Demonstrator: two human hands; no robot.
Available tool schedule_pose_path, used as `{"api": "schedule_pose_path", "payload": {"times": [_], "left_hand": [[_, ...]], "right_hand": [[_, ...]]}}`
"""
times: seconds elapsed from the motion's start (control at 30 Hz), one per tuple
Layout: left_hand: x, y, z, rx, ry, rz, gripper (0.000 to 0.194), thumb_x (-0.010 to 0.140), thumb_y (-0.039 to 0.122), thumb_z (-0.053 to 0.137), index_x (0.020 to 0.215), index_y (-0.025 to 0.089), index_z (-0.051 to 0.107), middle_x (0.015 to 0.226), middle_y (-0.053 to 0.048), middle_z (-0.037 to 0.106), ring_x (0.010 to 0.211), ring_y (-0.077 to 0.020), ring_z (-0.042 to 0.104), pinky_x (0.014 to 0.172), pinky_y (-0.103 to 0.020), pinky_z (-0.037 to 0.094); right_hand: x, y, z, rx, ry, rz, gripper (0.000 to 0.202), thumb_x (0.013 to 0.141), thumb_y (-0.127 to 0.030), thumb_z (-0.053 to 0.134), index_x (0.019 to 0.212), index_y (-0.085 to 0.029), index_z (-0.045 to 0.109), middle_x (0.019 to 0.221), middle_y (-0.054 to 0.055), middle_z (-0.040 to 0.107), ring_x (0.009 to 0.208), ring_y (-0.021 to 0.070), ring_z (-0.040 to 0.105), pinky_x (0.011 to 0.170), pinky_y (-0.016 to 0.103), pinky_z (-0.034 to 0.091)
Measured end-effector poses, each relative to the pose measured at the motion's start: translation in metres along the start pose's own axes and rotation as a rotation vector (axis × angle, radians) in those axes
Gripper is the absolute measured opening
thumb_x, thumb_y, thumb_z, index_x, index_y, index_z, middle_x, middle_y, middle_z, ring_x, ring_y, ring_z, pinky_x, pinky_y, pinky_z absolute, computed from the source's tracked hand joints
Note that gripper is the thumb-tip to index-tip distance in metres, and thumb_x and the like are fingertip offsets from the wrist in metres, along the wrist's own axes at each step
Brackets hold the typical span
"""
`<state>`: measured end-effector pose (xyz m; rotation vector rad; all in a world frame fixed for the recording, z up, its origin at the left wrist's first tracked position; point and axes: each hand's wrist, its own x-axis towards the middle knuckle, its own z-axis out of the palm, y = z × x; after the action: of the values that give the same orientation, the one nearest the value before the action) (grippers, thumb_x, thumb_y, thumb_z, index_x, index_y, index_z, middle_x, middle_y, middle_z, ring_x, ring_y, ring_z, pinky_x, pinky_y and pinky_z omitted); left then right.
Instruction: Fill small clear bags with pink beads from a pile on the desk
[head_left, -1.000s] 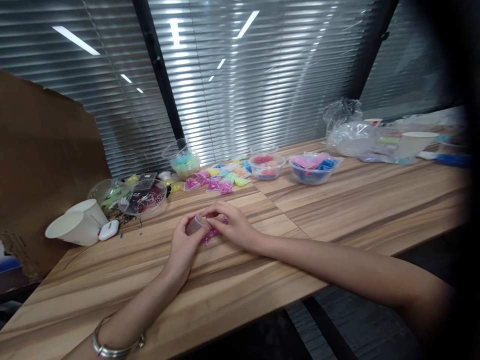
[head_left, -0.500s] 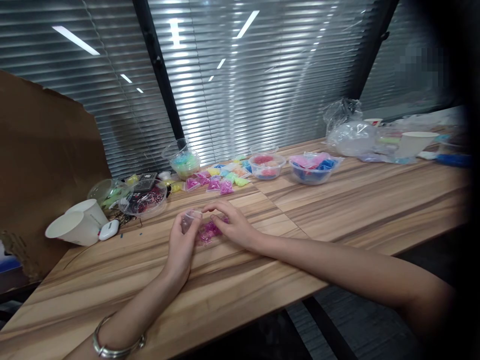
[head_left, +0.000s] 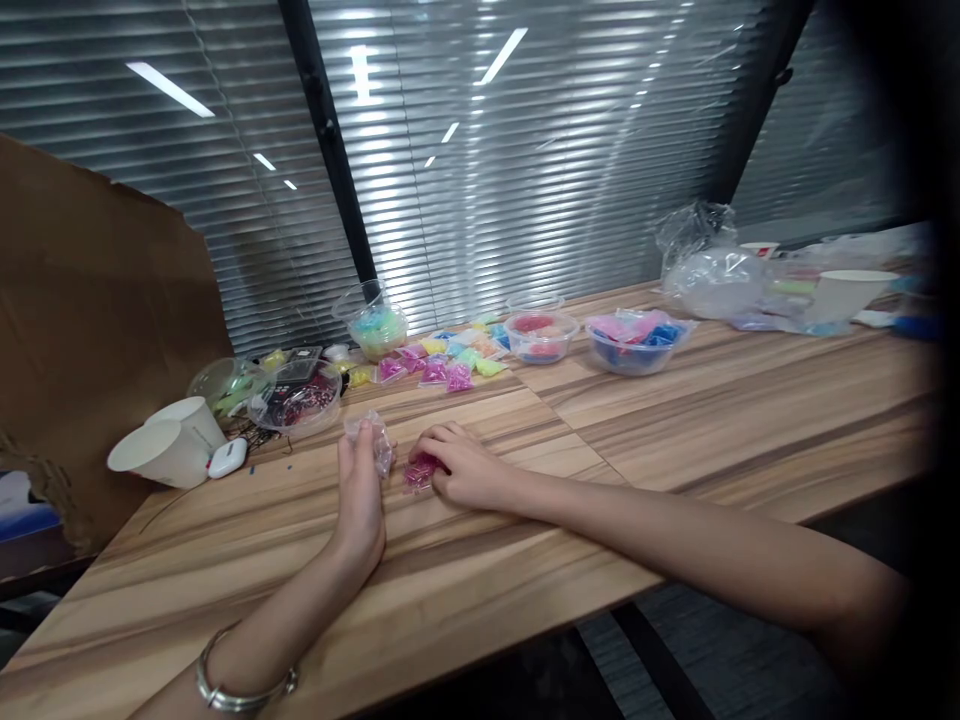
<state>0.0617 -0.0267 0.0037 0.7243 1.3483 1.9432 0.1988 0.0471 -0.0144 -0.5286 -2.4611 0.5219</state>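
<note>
My left hand [head_left: 362, 500] pinches a small clear plastic bag [head_left: 382, 445], which hangs over toward the right, just above the table. Beside it, my right hand [head_left: 465, 470] lies on a little heap of pink beads [head_left: 418, 474], its fingers curled down around them and covering part of the heap. How many beads the fingers hold I cannot make out. Behind the hands lie several filled pink bags [head_left: 459, 377], among yellow, green and blue ones.
At the back stand clear bowls [head_left: 544, 352] and a bowl of pink and blue material [head_left: 636, 358]. Paper cups [head_left: 154, 455], a white case [head_left: 227, 458] and a cardboard sheet [head_left: 97, 330] are at the left. Crumpled clear plastic [head_left: 716, 280] lies at the far right.
My left hand has moved left with the clear bag, away from the beads. The right hand has let go of the bag's edge and come down onto the pink heap.
</note>
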Motion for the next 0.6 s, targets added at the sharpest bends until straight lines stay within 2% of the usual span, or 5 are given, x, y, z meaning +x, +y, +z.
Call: {"api": "schedule_pose_path", "payload": {"times": [0.13, 0.4, 0.6], "left_hand": [[-0.0004, 0.0025, 0.0019, -0.030, 0.006, -0.047, 0.044, 0.074, 0.056, 0.062, 0.101, 0.022, 0.056, 0.101, -0.003, 0.059, 0.089, -0.0154, 0.058, 0.079, -0.030, 0.047], [-0.0064, 0.0021, 0.0039, 0.124, -0.150, 0.000, 0.038, 0.072, 0.045, 0.068, 0.099, 0.019, 0.061, 0.098, -0.002, 0.063, 0.085, -0.0119, 0.057, 0.076, -0.023, 0.043], [-0.0085, 0.0004, 0.0037, 0.179, -0.165, 0.005, 0.038, 0.071, 0.045, 0.069, 0.099, 0.019, 0.062, 0.099, -0.002, 0.065, 0.087, -0.0124, 0.058, 0.078, -0.023, 0.043]], "right_hand": [[-0.0003, 0.0011, 0.0002, -0.014, 0.004, -0.009, 0.027, 0.079, -0.011, 0.052, 0.104, -0.017, 0.063, 0.102, 0.007, 0.059, 0.102, 0.0212, 0.047, 0.089, 0.034, 0.038], [0.0000, 0.0046, 0.0009, 0.022, 0.056, -0.083, 0.016, 0.080, -0.009, 0.057, 0.090, -0.018, 0.066, 0.087, 0.005, 0.062, 0.093, 0.0197, 0.051, 0.083, 0.032, 0.040], [0.0045, 0.0064, 0.0004, 0.201, 0.087, 0.001, 0.016, 0.079, -0.008, 0.058, 0.088, -0.018, 0.068, 0.083, 0.003, 0.066, 0.085, 0.0173, 0.057, 0.077, 0.029, 0.043]]}}
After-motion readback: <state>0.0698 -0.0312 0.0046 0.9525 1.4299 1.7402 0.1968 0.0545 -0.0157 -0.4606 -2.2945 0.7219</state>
